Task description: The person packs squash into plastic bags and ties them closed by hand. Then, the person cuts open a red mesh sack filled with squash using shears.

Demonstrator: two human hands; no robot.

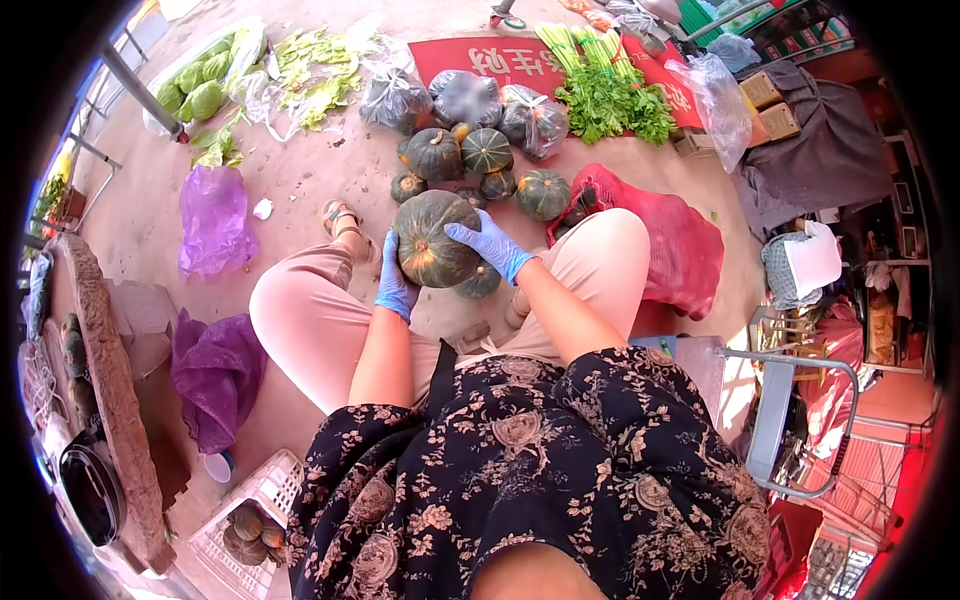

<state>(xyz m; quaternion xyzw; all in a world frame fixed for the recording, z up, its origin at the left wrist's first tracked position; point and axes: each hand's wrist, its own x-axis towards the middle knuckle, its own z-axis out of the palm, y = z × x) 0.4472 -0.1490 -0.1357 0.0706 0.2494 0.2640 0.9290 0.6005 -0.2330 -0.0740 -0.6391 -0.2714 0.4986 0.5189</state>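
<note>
Between my two blue-gloved hands is a large dark green pumpkin (437, 238) with an orange patch at its centre, held up over the ground between my knees. My left hand (393, 277) presses on its left side. On its right side, my right hand (490, 244) has its fingers over the upper edge. Beyond it, several smaller pumpkins (487, 151) lie in a heap on the ground. Another one (477, 283) sits partly hidden beneath the held pumpkin. One more pumpkin (543, 194) rests to the right, beside a red mesh sack (680, 240).
Bagged pumpkins (466, 98) stand behind the heap, near celery (600, 85) on a red banner (480, 60). Purple bags (214, 220) and cabbages (205, 95) lie at left. A white crate (270, 490) is at lower left, a metal-framed chair (775, 410) at right.
</note>
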